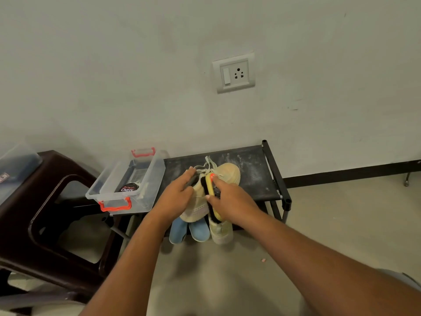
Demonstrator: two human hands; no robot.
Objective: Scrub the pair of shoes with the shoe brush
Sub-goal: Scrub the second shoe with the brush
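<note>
- The shoe brush (210,197) in my right hand (230,201) has a yellow back, black bristles and a red-orange spot at its far tip.
- The shoe (197,206) in my left hand (175,197) is cream-beige, with a paler band near the sole.
- The second shoe (229,173) is the same sandy beige, and its laces (208,161) are off-white.
- The blue shoes (189,230) are a light, soft blue.
- The rack (255,176) is black, smeared with whitish dust.
- The box (150,176) is clear, with orange-red handles (115,207).
- The tin (129,187) is black, lettered "Cherry" in white.
- The stool (45,179) is dark brown.
- The wall (136,65) is greyish white, the skirting (341,174) black and the floor (227,270) pale beige.
</note>
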